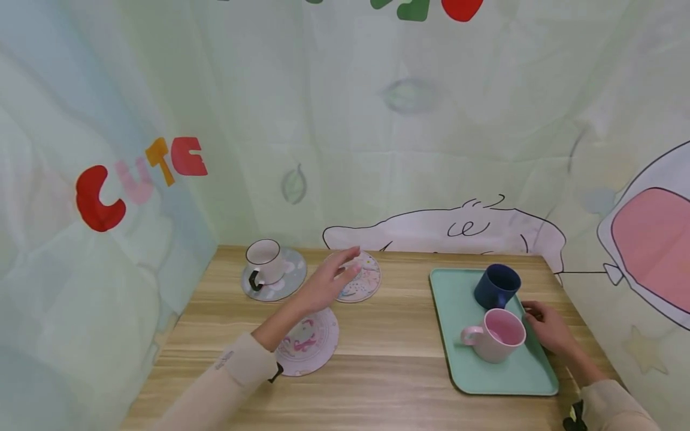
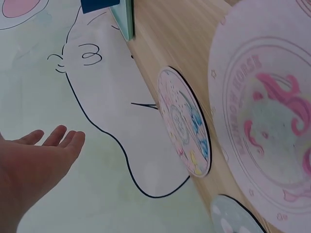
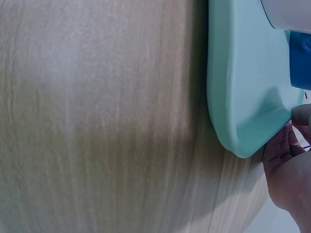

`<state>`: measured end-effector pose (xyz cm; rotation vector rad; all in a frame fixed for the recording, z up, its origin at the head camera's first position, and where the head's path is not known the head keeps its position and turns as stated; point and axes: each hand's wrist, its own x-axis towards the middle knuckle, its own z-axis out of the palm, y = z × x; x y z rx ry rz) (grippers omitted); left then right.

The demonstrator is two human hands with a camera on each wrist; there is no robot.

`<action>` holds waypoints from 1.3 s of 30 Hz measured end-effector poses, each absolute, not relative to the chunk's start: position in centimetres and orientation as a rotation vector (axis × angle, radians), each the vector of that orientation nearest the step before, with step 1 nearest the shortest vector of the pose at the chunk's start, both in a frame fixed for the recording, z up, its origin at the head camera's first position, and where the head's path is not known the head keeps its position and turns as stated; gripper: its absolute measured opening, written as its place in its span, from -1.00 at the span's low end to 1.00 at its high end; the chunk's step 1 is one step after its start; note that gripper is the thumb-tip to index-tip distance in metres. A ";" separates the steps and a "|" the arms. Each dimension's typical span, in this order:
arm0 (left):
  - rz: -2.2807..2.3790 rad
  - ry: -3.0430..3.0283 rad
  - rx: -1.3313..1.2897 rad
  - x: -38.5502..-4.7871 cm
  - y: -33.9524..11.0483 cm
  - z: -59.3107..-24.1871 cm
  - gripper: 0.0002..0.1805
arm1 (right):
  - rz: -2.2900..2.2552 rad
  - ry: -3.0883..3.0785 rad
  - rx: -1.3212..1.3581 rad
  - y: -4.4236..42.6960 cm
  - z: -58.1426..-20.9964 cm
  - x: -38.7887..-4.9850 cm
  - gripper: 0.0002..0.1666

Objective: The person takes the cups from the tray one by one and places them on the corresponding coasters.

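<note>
Mint-green tray (image 1: pixel 453 341) near right edge of table (image 1: pixel 388 377); right hand (image 1: pixel 548 328) pinches its right rim. Left hand (image 1: pixel 327 282) empty, fingers loosely extended. Tray likely light, stiff; navy mug (image 1: pixel 489 293), pink mug (image 1: pixel 495 348) aboard probably breakable, slide-prone. Best held by opposite rims.

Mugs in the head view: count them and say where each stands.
3: a white mug on the grey coaster at far left, a dark blue mug on the green tray, and a pink mug nearer on that tray. None appears hidden.
</note>
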<state>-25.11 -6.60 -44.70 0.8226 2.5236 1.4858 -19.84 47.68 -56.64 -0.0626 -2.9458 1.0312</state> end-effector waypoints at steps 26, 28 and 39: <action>1.593 2.319 0.921 -23.7 -1.5 -46.7 -0.33 | 1.058 -2.977 -0.113 47.5 -56.2 -19.7 -0.53; 1.596 2.302 0.935 -23.4 -0.9 -46.9 -0.34 | 1.060 -2.982 -0.116 47.5 -56.1 -19.7 -0.53; 1.693 2.219 0.987 -22.2 1.8 -48.6 -0.42 | 1.105 -3.006 -0.155 47.8 -56.2 -19.8 -0.50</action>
